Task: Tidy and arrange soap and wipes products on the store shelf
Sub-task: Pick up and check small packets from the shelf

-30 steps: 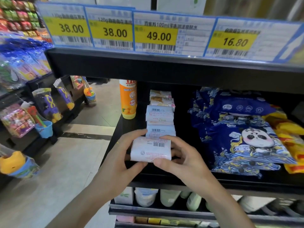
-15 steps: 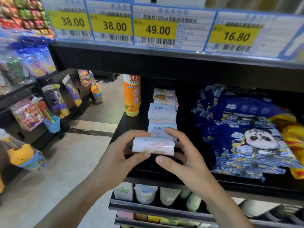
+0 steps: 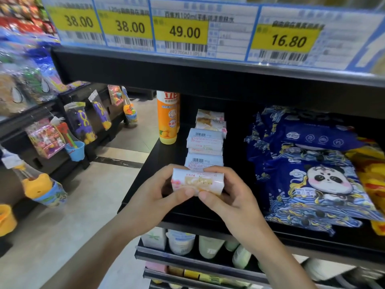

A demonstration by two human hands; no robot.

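Since a second ago we have turned the soap bar [image 3: 198, 183] picture-side up, both hands' fingers [image 3: 216, 170] gripping it. Set down crooked, it could nudge the soap row [image 3: 204, 150] behind askew.

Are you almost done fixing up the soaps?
Partly. A row of soaps already lies lined up on the shelf. The left hand and right hand hold one soap bar at the row's front, not yet set down. The wipes packs look messy, likely left to straighten.

my left hand [image 3: 152, 197] – fingers curled, thumb pinching the soap bar [image 3: 198, 183] | my right hand [image 3: 233, 197] – gripping its other end, thumbs nearly touching
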